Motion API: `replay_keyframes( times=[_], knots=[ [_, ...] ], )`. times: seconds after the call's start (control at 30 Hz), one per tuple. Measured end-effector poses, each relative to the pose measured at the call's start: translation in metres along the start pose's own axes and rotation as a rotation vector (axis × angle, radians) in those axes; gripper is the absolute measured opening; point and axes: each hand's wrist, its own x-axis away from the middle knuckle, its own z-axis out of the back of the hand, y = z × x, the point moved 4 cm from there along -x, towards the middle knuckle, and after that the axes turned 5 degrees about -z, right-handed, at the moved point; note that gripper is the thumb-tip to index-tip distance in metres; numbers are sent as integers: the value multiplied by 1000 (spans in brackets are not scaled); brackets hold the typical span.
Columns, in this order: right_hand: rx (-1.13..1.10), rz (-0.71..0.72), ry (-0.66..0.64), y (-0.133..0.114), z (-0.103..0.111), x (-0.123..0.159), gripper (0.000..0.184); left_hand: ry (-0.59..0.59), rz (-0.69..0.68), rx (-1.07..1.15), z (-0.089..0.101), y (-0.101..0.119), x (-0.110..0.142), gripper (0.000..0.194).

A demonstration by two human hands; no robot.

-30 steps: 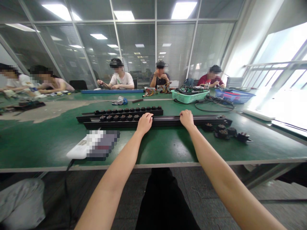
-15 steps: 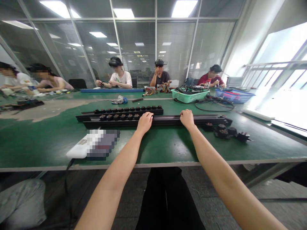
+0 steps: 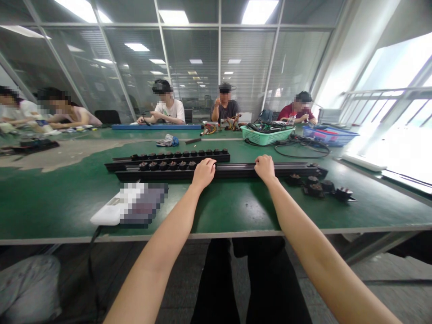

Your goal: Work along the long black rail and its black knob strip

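A long black channel-shaped rail [image 3: 236, 173] lies across the green table before me. My left hand [image 3: 204, 173] is closed over it near the middle, beside the last of several round black socket modules [image 3: 173, 165] seated in its left part. Further right, my right hand [image 3: 265, 168] is also closed on the rail, its fingertips hidden behind the far edge. Between my hands the rail's channel shows no modules. Behind it lies a second black rail [image 3: 222, 157] with a row of similar modules. Several loose modules [image 3: 314, 189] sit near the front rail's right end.
A white device [image 3: 107, 215] with a cable lies front left beside a blurred dark object [image 3: 143, 209]. Farther back are gloves [image 3: 168, 141], a green basket [image 3: 268, 135] of cables and a blue basket [image 3: 332, 137]. Several people sit across and along the table.
Both hands keep their places on the rail, with only a slight shift. My legs below the table have moved apart. A person opposite has lowered a hand slightly.
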Motion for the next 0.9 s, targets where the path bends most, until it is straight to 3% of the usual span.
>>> replay_keyframes(
  times=[0.57, 0.9],
  knots=[
    [12, -90, 35, 11, 2, -6, 43, 13, -26, -42, 4, 0, -3, 34],
    [-71, -126, 23, 11, 6, 3, 44, -67, -76, -14, 8, 0, -2, 38]
  ],
)
